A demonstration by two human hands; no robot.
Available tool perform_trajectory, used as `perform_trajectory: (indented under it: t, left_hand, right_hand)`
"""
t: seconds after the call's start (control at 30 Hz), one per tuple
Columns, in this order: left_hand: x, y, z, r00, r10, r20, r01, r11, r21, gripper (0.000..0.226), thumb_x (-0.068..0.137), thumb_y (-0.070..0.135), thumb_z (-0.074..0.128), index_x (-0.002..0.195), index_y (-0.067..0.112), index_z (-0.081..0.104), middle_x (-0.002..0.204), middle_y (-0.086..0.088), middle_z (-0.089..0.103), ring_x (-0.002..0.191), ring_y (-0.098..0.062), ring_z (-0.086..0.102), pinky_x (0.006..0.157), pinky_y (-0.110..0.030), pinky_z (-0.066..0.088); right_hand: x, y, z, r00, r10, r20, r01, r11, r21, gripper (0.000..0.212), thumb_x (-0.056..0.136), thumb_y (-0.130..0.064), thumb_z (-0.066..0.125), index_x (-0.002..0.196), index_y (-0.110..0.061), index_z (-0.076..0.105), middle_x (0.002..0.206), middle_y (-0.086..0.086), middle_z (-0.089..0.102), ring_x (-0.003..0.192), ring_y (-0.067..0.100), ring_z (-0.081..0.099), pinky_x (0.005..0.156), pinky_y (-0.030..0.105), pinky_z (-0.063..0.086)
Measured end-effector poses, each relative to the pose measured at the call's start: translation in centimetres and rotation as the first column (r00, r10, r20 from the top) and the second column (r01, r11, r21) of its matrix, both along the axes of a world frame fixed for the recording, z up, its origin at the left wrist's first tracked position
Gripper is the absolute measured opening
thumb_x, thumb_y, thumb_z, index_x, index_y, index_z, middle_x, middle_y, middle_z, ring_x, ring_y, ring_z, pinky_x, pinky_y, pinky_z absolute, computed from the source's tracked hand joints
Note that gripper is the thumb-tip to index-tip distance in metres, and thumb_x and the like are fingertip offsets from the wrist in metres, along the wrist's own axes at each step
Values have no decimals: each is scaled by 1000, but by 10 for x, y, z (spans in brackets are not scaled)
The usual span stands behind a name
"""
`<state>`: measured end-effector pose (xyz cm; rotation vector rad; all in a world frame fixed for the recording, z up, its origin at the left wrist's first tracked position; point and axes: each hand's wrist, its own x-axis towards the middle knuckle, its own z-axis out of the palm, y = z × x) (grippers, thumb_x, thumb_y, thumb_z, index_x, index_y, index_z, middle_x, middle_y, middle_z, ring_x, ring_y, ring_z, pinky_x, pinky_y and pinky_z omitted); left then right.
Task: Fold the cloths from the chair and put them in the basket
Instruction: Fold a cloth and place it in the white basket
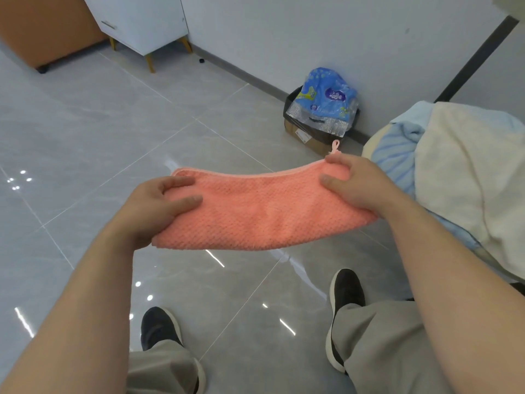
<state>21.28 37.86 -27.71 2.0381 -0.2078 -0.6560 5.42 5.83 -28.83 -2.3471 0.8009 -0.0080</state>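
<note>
Coral waffle-weave cloth [264, 211], half folded, pinched taut by left hand [159, 206] and right hand [358, 186]; matching edges squarely looks wise.

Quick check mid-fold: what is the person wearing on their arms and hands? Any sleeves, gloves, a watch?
Both forearms are bare right to the frame's edge, with no sleeves in view. The left hand and right hand wear no gloves, and no ring, watch or wristband shows. Below them are loose grey-beige trousers and black shoes with pale soles.
</note>
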Motion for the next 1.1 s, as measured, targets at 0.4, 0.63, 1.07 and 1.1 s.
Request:
perform_trajectory:
  t: [0.4, 0.63, 1.07, 1.1]
  left_hand:
    - [-18, -29, -22, 973, -229, 19, 219, 951, 217, 87, 76, 14, 81, 152, 23, 39, 144, -3, 46, 115, -21, 57, 91, -36, 52]
    - [-49, -65, -33, 872, -448, 199, 364, 864, 349, 97, 76, 24, 78, 156, 18, 24, 149, -8, 37, 136, -22, 39, 102, -22, 32]
    - [-65, -75, -32, 832, -503, 236, 468, 863, 188, 85, 75, 28, 74, 149, 32, 34, 123, 10, 48, 107, 4, 47, 76, -1, 35]
    - [-64, -75, -33, 837, -501, 220, 465, 863, 197, 88, 77, 29, 73, 153, 31, 29, 133, 9, 45, 117, -2, 45, 83, -4, 33]
  right_hand:
    - [12, 37, -6, 996, 92, -1, -92, 995, 40, 85, 86, -17, 71, 157, -29, 26, 158, 5, 34, 141, 22, 39, 112, 28, 30]
    - [20, 89, -16, 973, 231, 14, -232, 971, 57, 81, 87, -8, 59, 158, -27, 24, 159, 4, 33, 142, 21, 37, 111, 24, 29]
    - [21, 102, -6, 982, 187, 26, -175, 850, 496, 76, 88, 1, 46, 152, -38, 35, 134, -9, 53, 108, 13, 62, 86, 32, 57]
    - [21, 101, -7, 983, 182, 28, -171, 843, 511, 75, 89, 2, 47, 152, -36, 36, 139, -8, 52, 112, 16, 62, 90, 37, 58]
